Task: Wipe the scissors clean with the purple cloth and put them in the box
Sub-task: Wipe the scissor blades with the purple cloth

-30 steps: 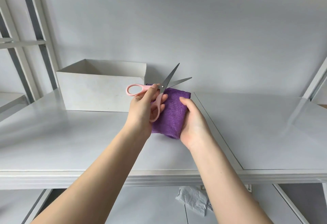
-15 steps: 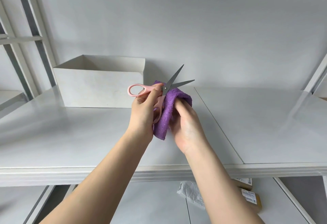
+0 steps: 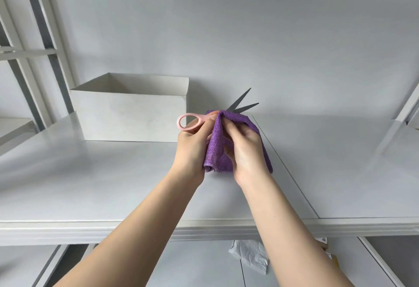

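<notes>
Fingers [image 3: 229,127] of the right hand [image 3: 247,150] are pinched down on the fuzzy purple cloth [image 3: 217,150], folding it over the scissors near the pivot, so that hand is closed on the cloth. My left hand [image 3: 192,146] is wrapped around the lower pink handle, fingers curled shut on it, though most of that grip is hidden behind the cloth from my view.

Count-wise: one pair of metal scissors with pink plastic handles [image 3: 240,105], one cloth, one white open-topped cardboard box [image 3: 129,116], two hands. Both grey blades poke out above the cloth, spread slightly apart, tips pointing up and away. One oval pink handle loop sticks out toward the box.

Scissors and cloth are held up in the air just right of the box's front right corner, not touching it. I can only see the box's inner back wall from here, so I can't tell what's inside it.

That box sits on a glossy white shelf surface [image 3: 90,184], pushed back near the plain white wall [image 3: 226,37]. Left of the box there's white metal racking [image 3: 45,37]. Below the shelf, forward and to the right of the box, a crumpled white plastic bag [image 3: 249,255] lies on the lower level.
</notes>
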